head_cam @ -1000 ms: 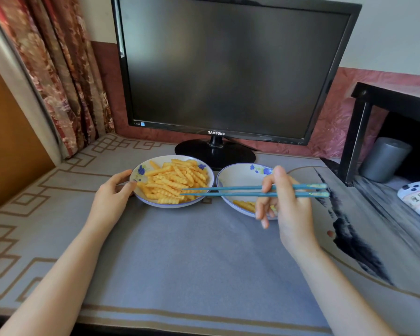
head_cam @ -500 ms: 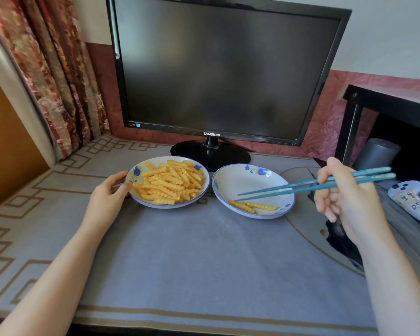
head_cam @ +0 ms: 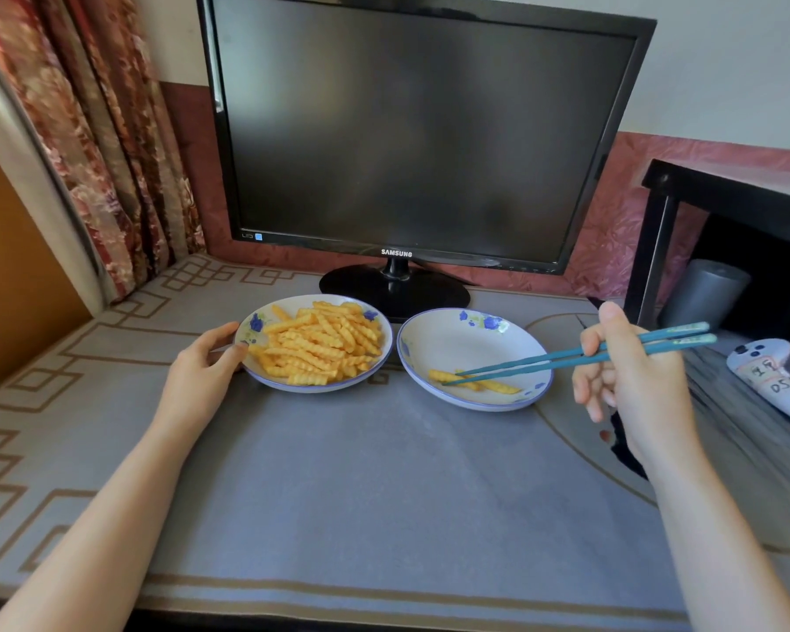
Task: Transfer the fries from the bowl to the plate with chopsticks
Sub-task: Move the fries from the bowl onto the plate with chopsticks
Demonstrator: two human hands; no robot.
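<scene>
Compared with half a second earlier: the chopsticks (head_cam: 566,358) had dropped from above the plate (head_cam: 457,344), and their tips now lay low in its near half, on or just over the few fries (head_cam: 498,385) there; contact could not be confirmed. The tips sat close together with only a narrow gap, and no fry was seen lifted between them. A full second earlier the same tips had been over the bowl (head_cam: 320,389). The right hand (head_cam: 635,380) stayed to the right of the plate, its fingers (head_cam: 587,394) curled round the upper half of the chopsticks, which slanted down and left across the plate rim. The left hand (head_cam: 201,376) had not moved: its fingers (head_cam: 240,353) and thumb gripped the left rim of the bowl. The bulk of the fries (head_cam: 320,344) remained heaped in the bowl. Bowl and plate stood side by side, almost touching, on the grey-covered worktop (head_cam: 361,494). Surroundings: a dark monitor (head_cam: 407,130) directly behind both dishes, its round foot just behind them; a patterned curtain (head_cam: 87,130) at left; a black shelf (head_cam: 749,193) at right with a grey cylinder (head_cam: 703,294) under it; a white controller (head_cam: 771,376) beyond the right hand, near the upper ends of the chopsticks.
</scene>
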